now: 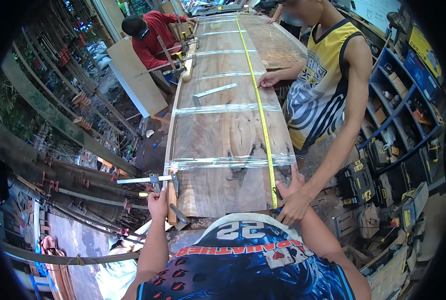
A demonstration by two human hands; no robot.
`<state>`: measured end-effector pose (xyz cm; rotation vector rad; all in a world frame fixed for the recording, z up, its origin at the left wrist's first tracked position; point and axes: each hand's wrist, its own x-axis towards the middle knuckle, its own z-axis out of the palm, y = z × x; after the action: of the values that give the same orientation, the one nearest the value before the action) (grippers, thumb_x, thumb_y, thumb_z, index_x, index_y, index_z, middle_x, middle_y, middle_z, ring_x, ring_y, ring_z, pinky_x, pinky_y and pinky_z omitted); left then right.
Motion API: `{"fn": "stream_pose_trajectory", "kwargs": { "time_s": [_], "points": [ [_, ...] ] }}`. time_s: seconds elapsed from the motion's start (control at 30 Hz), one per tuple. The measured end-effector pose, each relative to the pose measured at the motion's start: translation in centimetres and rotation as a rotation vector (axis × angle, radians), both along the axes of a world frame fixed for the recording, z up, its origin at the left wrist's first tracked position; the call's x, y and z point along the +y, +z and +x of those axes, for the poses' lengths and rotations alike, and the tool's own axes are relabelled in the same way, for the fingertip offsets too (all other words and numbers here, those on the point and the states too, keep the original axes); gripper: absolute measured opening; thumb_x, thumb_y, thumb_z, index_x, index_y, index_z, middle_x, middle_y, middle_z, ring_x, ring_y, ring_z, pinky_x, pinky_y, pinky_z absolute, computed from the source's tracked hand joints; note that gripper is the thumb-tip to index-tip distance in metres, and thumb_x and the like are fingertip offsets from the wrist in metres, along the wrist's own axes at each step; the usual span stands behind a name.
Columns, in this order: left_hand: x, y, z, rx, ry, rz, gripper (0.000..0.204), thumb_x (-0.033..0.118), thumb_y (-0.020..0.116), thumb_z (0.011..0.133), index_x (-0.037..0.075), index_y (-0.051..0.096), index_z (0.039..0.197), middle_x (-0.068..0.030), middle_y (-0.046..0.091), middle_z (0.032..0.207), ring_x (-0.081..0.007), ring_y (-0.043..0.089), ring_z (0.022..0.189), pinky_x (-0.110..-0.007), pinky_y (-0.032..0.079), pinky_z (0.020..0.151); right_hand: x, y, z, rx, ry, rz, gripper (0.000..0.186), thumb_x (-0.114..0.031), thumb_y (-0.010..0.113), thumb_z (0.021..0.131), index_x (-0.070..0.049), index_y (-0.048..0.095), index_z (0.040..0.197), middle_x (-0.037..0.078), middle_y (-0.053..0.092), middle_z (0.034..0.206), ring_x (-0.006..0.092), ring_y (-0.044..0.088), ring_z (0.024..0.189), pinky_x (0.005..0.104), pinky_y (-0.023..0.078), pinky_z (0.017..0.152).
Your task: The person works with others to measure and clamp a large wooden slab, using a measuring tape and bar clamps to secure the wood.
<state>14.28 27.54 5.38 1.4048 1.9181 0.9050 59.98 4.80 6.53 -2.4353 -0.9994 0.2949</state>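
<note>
A long wooden slab, banded with clear plastic wrap, stretches away in front of me. My left hand is closed at the screw of a bar clamp, which grips the wooden strip at the slab's near left corner. On the near right corner, my right hand rests with fingers spread, beside a yellow tape measure running the slab's length. A co-worker's hand reaches across my right wrist to the tape's near end.
A metal square lies on the slab. More clamps line the far left edge, by a person in red. The co-worker in a yellow jersey stands at the right, near blue shelves and tool cases.
</note>
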Motion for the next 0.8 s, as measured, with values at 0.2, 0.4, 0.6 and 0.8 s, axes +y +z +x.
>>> {"fn": "stream_pose_trajectory", "kwargs": {
  "time_s": [0.2,0.4,0.6,0.8],
  "points": [
    [0.1,-0.4,-0.3,0.0,0.002,-0.003,0.05,0.046,0.08,0.088,0.001,0.06,0.083,-0.0114,0.057,0.092,-0.0219,0.055,0.079,-0.036,0.048,0.078,0.2,0.8,-0.2,0.054,-0.002,0.012,0.097,-0.046,0.079,0.081,-0.013,0.033,0.16,0.035,0.05,0.136,0.0501,0.054,0.121,0.0505,0.043,0.107],
    [0.4,-0.2,0.1,-0.019,-0.004,-0.003,0.049,0.046,0.08,0.088,0.001,0.06,0.083,-0.0117,0.057,0.094,-0.0211,0.055,0.08,-0.036,0.047,0.078,-0.6,-2.6,2.3,0.218,0.162,0.13,0.085,-0.05,0.071,0.089,-0.01,0.038,0.157,0.023,0.056,0.136,0.0368,0.058,0.121,0.0448,0.045,0.104],
    [-0.2,0.0,-0.4,0.003,0.01,-0.01,0.05,0.046,0.08,0.089,0.001,0.06,0.082,-0.0112,0.057,0.092,-0.0209,0.055,0.079,-0.036,0.047,0.078,0.6,6.1,-0.3,0.256,0.16,-0.292,0.073,-0.053,0.065,0.091,-0.016,0.045,0.151,0.019,0.052,0.148,0.0363,0.055,0.132,0.0462,0.048,0.107],
    [0.1,0.3,0.0,0.012,-0.005,0.002,0.05,0.046,0.08,0.089,0.001,0.059,0.081,-0.0109,0.057,0.091,-0.0205,0.054,0.077,-0.035,0.047,0.075,0.0,5.9,-1.3,0.088,-0.01,-0.148,0.09,-0.054,0.07,0.086,-0.017,0.035,0.159,0.027,0.051,0.14,0.0442,0.057,0.126,0.0508,0.049,0.103]
  ]
}}
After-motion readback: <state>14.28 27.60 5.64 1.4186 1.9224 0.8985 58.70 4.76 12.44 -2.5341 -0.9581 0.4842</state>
